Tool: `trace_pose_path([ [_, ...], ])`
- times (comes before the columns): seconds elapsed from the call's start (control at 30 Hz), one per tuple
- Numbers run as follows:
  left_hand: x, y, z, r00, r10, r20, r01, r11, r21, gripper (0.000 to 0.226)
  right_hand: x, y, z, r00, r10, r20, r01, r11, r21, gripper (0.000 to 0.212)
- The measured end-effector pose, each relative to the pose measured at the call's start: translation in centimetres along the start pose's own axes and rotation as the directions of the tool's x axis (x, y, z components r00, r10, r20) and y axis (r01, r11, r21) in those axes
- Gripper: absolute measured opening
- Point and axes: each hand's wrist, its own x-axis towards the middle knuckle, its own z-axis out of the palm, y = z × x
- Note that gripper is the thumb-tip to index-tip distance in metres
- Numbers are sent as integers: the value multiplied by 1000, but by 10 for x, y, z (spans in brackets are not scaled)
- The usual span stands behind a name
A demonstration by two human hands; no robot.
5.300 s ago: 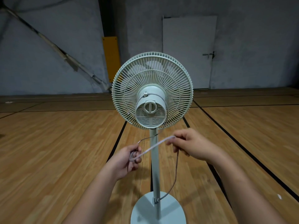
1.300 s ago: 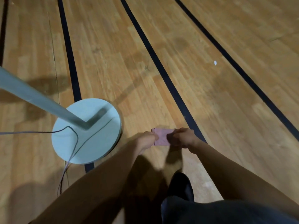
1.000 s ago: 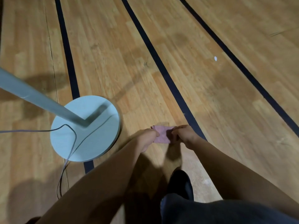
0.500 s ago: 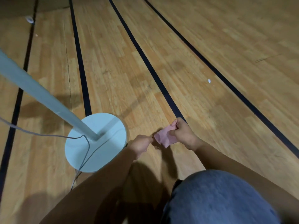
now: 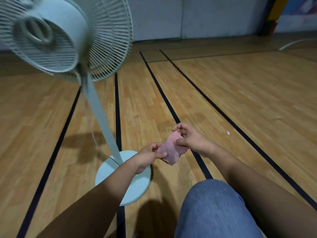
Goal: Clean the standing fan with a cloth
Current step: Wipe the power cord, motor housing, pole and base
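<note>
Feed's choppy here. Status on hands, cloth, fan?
Left hand and right hand both pinch the cloth, off the floor. Fan stands at left, not touched. Nothing between cloth and fan.

Place: an indoor sports hall, going by its court floor and bare walls.
Floor: varnished wooden floor (image 5: 248, 93) of narrow strips in light brown, running to the far wall.
Markings: long black lines (image 5: 159, 87) run along the boards, several side by side, with a cross line meeting them near the far end.
Walls: a plain grey wall (image 5: 154, 16), rough and patchy, with a vertical seam.
Far right corner: a yellow upright strip (image 5: 272, 9) beside a blue, white and red painted surface (image 5: 298, 7).
Loose items: a white cord (image 5: 295, 42) curves over the floor near that corner; a small white speck (image 5: 228, 133) lies on the boards.
Light: dim, with dark shadows on the wood.
</note>
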Motion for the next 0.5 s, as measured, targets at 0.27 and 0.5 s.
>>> trace_pose_path([
  [0.27, -84, 62, -61, 980, 161, -113, -168, 984, -59, 16, -8, -84, 23, 998, 24, 55, -36, 973, 230, 34],
  [0.5, -132, 86, -113, 859, 315, -404, -289, 949, 127, 13, -1, -132, 53, 993, 2, 122, -59, 885, 462, 26],
])
